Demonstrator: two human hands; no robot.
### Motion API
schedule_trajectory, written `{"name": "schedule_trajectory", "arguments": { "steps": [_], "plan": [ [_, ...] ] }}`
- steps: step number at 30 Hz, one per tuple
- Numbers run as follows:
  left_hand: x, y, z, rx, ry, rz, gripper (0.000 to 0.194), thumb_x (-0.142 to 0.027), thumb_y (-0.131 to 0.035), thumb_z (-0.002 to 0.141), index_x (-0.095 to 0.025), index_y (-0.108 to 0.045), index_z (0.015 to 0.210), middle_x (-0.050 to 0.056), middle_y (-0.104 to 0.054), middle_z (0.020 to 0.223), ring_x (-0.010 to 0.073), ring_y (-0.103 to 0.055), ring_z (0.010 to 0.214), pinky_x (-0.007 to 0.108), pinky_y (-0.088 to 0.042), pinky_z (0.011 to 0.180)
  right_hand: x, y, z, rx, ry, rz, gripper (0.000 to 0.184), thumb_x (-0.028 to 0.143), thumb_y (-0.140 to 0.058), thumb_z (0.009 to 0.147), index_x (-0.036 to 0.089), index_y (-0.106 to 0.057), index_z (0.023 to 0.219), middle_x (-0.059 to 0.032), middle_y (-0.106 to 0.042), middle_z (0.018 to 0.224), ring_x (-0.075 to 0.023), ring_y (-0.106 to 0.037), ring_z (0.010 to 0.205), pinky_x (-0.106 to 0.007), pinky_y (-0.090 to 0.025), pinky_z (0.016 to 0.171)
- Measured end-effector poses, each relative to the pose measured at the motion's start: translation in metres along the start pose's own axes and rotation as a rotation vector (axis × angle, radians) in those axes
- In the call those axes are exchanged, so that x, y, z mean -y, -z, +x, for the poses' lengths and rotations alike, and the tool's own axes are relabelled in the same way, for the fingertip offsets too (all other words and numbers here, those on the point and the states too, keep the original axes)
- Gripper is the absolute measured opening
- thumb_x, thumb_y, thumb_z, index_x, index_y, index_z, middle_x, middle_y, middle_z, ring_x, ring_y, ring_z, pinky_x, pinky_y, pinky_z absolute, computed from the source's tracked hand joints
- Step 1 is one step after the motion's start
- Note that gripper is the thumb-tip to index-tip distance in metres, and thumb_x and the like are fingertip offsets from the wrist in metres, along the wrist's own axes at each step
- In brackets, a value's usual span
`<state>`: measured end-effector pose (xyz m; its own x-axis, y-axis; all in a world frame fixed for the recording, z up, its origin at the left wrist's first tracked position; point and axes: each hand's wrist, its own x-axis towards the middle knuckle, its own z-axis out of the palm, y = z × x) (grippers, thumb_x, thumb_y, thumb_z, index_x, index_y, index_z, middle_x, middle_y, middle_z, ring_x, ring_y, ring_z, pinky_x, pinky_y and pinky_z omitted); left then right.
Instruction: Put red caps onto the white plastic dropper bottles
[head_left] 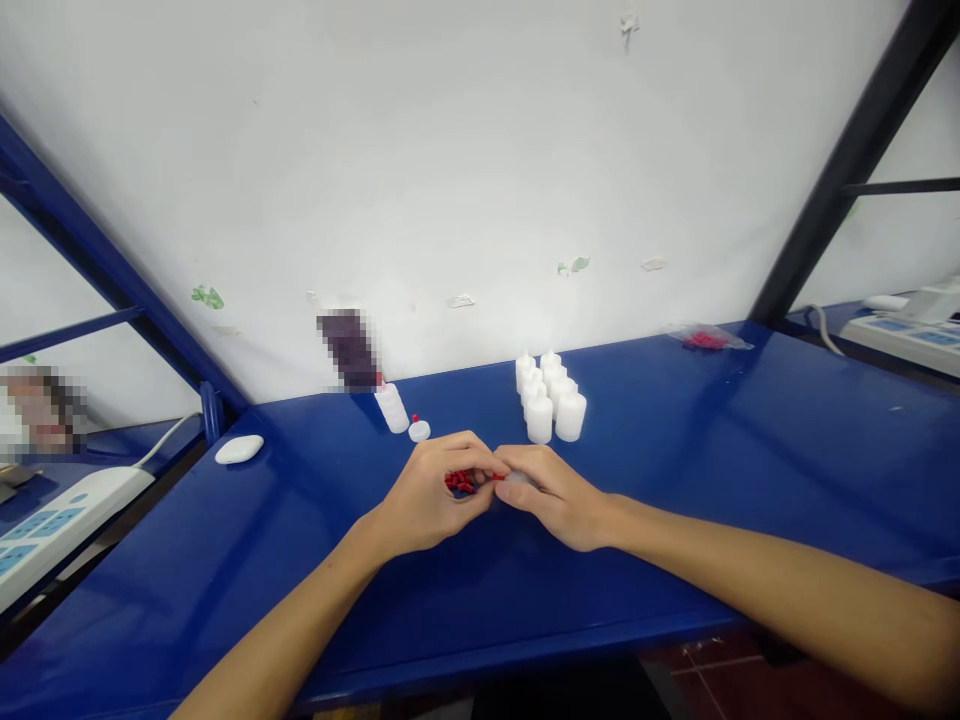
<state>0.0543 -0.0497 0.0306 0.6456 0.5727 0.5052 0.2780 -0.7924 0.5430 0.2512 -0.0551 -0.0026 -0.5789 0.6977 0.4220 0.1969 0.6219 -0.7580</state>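
Note:
My left hand point(431, 495) is closed in a pinch on a small red cap point(499, 477), fingertips meeting those of my right hand. Held in my right hand point(555, 495) is a whitish, translucent piece point(517, 479), mostly covered by the fingers; it looks like a bottle lid, and the red cap is at its tip. Through the gap of my left hand several loose red caps point(459, 483) show on the table. Just beyond lies a white lid with a red tip point(419, 430), beside a white bottle point(392, 408) with a red top.
Several white bottles point(570, 415) stand in two rows past my right hand. At the back right lies a clear bag with red pieces point(705, 340). A white rounded case point(239, 449) sits at the left of the blue table point(600, 590). A power strip point(67, 525) is farther left.

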Motion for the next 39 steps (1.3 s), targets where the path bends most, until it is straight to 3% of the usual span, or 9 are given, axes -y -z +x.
{"name": "schedule_trajectory", "arguments": {
  "steps": [7, 12, 17, 21, 25, 29, 32, 35, 39],
  "plan": [
    [0.002, -0.008, -0.001, 0.013, -0.006, -0.008, 0.016, -0.011, -0.061, 0.086, -0.02, -0.071, 0.094, 0.001, -0.058, 0.082, 0.0105, -0.054, 0.07, 0.024, -0.044, 0.063, 0.004, 0.0, -0.001, 0.032, -0.045, -0.006, 0.039, 0.042, -0.038, 0.1, 0.018, -0.046, 0.071, 0.0034, -0.04, 0.064, -0.0108, -0.035, 0.058, -0.025, -0.027, 0.056],
    [0.002, -0.009, -0.002, 0.013, -0.009, 0.022, 0.01, -0.018, -0.061, 0.089, -0.02, -0.071, 0.091, 0.002, -0.052, 0.083, 0.0117, -0.053, 0.072, 0.025, -0.045, 0.064, 0.007, -0.001, -0.002, 0.018, -0.061, 0.013, 0.029, 0.036, -0.04, 0.099, 0.018, -0.051, 0.08, 0.0049, -0.04, 0.063, -0.0099, -0.034, 0.055, -0.025, -0.026, 0.054],
    [0.006, -0.007, -0.002, 0.005, -0.003, 0.061, 0.012, -0.021, -0.056, 0.094, -0.02, -0.068, 0.098, 0.003, -0.056, 0.086, 0.0126, -0.053, 0.073, 0.026, -0.044, 0.067, 0.006, -0.001, 0.0, -0.042, -0.093, 0.101, 0.029, 0.045, -0.044, 0.099, 0.019, -0.049, 0.087, 0.0044, -0.045, 0.067, -0.0113, -0.041, 0.059, -0.025, -0.031, 0.057],
    [0.018, 0.008, -0.001, -0.216, 0.101, 0.106, 0.016, -0.029, -0.051, 0.097, -0.018, -0.061, 0.091, 0.001, -0.057, 0.077, 0.0126, -0.052, 0.069, 0.026, -0.043, 0.067, 0.005, -0.001, 0.001, -0.084, -0.157, 0.174, 0.03, 0.048, -0.039, 0.101, 0.02, -0.049, 0.103, 0.0043, -0.05, 0.069, -0.0122, -0.046, 0.061, -0.025, -0.035, 0.059],
    [0.04, 0.033, -0.004, -0.436, 0.24, 0.229, 0.023, -0.037, -0.05, 0.097, -0.018, -0.056, 0.085, 0.0, -0.057, 0.076, 0.0131, -0.051, 0.067, 0.026, -0.043, 0.066, 0.005, 0.0, 0.002, -0.07, -0.141, 0.153, 0.035, 0.047, -0.035, 0.103, 0.019, -0.052, 0.091, 0.0034, -0.049, 0.068, -0.0114, -0.045, 0.06, -0.025, -0.035, 0.059],
    [0.062, 0.051, -0.01, -0.386, 0.261, 0.51, 0.024, -0.037, -0.05, 0.096, -0.018, -0.062, 0.091, 0.003, -0.058, 0.086, 0.0156, -0.053, 0.075, 0.028, -0.042, 0.075, 0.005, -0.002, 0.002, -0.125, -0.164, 0.097, 0.036, 0.049, -0.058, 0.092, 0.018, -0.052, 0.075, 0.0036, -0.049, 0.065, -0.0103, -0.042, 0.059, -0.024, -0.034, 0.056],
    [0.073, 0.054, -0.013, -0.336, 0.328, 0.545, 0.029, -0.039, -0.046, 0.098, -0.018, -0.065, 0.101, 0.003, -0.063, 0.085, 0.0155, -0.055, 0.071, 0.027, -0.042, 0.072, 0.005, -0.002, 0.001, -0.177, -0.185, 0.053, 0.038, 0.046, -0.075, 0.077, 0.019, -0.05, 0.07, 0.0058, -0.047, 0.058, -0.0088, -0.037, 0.053, -0.024, -0.031, 0.052],
    [0.079, 0.052, -0.014, -0.282, 0.416, 0.553, 0.034, -0.042, -0.044, 0.099, -0.019, -0.066, 0.108, 0.001, -0.066, 0.077, 0.016, -0.058, 0.066, 0.026, -0.039, 0.066, 0.007, 0.0, -0.001, -0.219, -0.171, 0.042, 0.035, 0.042, -0.075, 0.076, 0.019, -0.049, 0.069, 0.0059, -0.046, 0.056, -0.009, -0.036, 0.05, -0.025, -0.031, 0.05],
    [0.08, 0.051, -0.014, -0.183, 0.49, 0.611, 0.039, -0.044, -0.041, 0.099, -0.021, -0.065, 0.12, 0.0, -0.065, 0.069, 0.0171, -0.059, 0.062, 0.026, -0.037, 0.063, 0.008, 0.003, -0.002, -0.214, -0.058, 0.118, 0.031, 0.045, -0.059, 0.085, 0.018, -0.052, 0.072, 0.0023, -0.048, 0.062, -0.0116, -0.039, 0.056, -0.027, -0.031, 0.054]
  ]
}}
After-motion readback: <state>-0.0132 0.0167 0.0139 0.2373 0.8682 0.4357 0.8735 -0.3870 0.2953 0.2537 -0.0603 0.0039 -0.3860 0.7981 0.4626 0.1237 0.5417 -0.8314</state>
